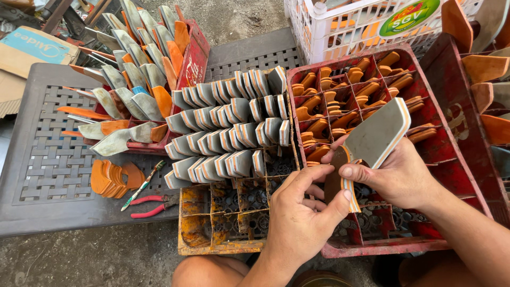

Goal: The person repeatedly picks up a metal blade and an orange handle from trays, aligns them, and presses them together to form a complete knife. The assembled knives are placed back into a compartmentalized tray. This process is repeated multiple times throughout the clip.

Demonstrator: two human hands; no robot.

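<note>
- Right now both hands meet over the front of the red crate [457, 159], well in front of the person's knees.
- Left hand [297, 215] is curled, thumb pressed against a narrow layered sole piece [340, 178] with orange and white edge stripes; the fingers wrap behind it.
- Right hand [396, 172] is closed too, thumb and forefinger pinching the lower end of a grey wedge-shaped sole piece [382, 133], which tilts up and to the right above the crate.
- The two pieces touch where the hands meet; whether they are joined cannot be told.
- Three divided crates show on the ground: the red one under the hands, a worn yellow crate [212, 234] beside it, and another red crate [194, 53] at the back left.
- The red crate's compartments hold many small orange wooden heels [319, 114], too many to count surely.
- Four rough rows of grey wedge pieces [228, 133] lie stacked across the yellow crate; its nearest cells hold none.
- One white plastic basket [340, 26] stands behind the red crate.
- On the dark woven table [48, 175]: one heap of orange curved pieces [114, 178], one pair of red-handled pliers [154, 204] and one slim green-handled tool [143, 185], close together.
- Long grey and orange soles [133, 69] fan out of the back crate.
</note>
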